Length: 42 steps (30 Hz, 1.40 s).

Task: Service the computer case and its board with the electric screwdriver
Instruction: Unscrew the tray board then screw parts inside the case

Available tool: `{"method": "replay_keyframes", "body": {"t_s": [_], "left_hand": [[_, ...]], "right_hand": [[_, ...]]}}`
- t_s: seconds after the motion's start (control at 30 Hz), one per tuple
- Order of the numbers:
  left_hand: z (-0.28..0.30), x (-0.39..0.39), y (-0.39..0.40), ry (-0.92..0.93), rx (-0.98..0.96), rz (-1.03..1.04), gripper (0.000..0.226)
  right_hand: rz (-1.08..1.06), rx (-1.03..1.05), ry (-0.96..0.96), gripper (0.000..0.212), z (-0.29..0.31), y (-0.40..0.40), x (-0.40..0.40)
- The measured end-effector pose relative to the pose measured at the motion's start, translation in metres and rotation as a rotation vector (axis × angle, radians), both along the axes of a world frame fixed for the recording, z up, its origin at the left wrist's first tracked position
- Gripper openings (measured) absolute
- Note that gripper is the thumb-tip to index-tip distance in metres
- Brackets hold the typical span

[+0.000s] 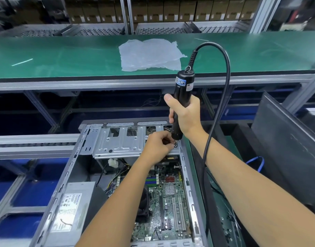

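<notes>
Computer case (78, 157) lies open as the right hand (186, 115) grips the electric screwdriver (181, 104) upright; the left hand (158, 146) pinches at its tip, seemingly steadying a screw

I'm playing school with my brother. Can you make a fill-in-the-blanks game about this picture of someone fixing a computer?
1. The right hand grips the black electric screwdriver with its tip pointing ____.
2. The crumpled clear plastic sheet lies on the ____ bench mat.
3. The left hand pinches something small beside the screwdriver's tip, over the grey metal ____ bracket of the open computer case.

Missing words: down; green; drive
</notes>
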State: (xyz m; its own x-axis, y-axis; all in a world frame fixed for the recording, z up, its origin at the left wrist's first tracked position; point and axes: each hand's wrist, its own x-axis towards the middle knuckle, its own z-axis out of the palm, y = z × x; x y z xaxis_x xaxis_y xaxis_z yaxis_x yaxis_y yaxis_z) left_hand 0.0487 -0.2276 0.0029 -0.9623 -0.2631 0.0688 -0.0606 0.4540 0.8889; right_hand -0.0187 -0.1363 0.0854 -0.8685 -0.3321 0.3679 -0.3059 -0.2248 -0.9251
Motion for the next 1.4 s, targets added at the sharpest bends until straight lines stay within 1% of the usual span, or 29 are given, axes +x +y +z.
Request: {"method": "replay_keyframes", "body": {"t_s": [0.4, 0.6, 0.67, 0.8, 0.9, 0.97, 1.1, 1.17, 1.27, 1.33, 1.4], "left_hand": [[0.003, 0.002, 0.000, 0.023, -0.003, -0.023, 0.029], [0.003, 0.000, 0.001, -0.030, -0.031, -0.010, 0.028], [0.002, -0.002, 0.001, -0.059, -0.061, -0.005, 0.025], [0.003, -0.002, 0.002, -0.068, -0.116, -0.012, 0.014], [0.003, -0.003, 0.006, -0.065, -0.119, 0.005, 0.012], [0.005, -0.004, 0.010, -0.080, -0.119, 0.036, 0.009], [0.013, -0.005, 0.015, -0.131, -0.110, 0.090, 0.014], [0.014, -0.002, 0.020, -0.100, -0.107, 0.133, 0.019], [0.021, -0.001, 0.037, 0.061, -0.008, 0.176, 0.021], [0.030, -0.009, 0.058, 0.135, 0.028, 0.133, 0.022], [0.038, -0.018, 0.084, 0.164, 0.010, 0.030, 0.021]], "right_hand": [[0.059, 0.034, 0.020, 0.025, -0.003, 0.001, 0.002], [0.128, 0.009, 0.021, 0.039, -0.002, 0.005, 0.000], [0.116, -0.006, 0.025, 0.039, 0.000, 0.006, 0.000], [0.087, -0.113, 0.014, 0.032, 0.016, 0.010, -0.003], [0.062, -0.167, -0.010, 0.028, 0.028, 0.021, -0.007], [0.047, -0.168, -0.027, 0.026, 0.031, 0.031, -0.007], [0.001, -0.144, -0.072, 0.033, 0.033, 0.055, -0.003], [-0.007, -0.146, -0.098, 0.034, 0.034, 0.070, -0.002], [-0.027, -0.133, -0.136, 0.034, 0.035, 0.100, -0.001], [-0.049, -0.114, -0.181, 0.037, 0.033, 0.123, -0.002], [-0.044, -0.106, -0.269, 0.039, 0.031, 0.145, -0.002]]}}
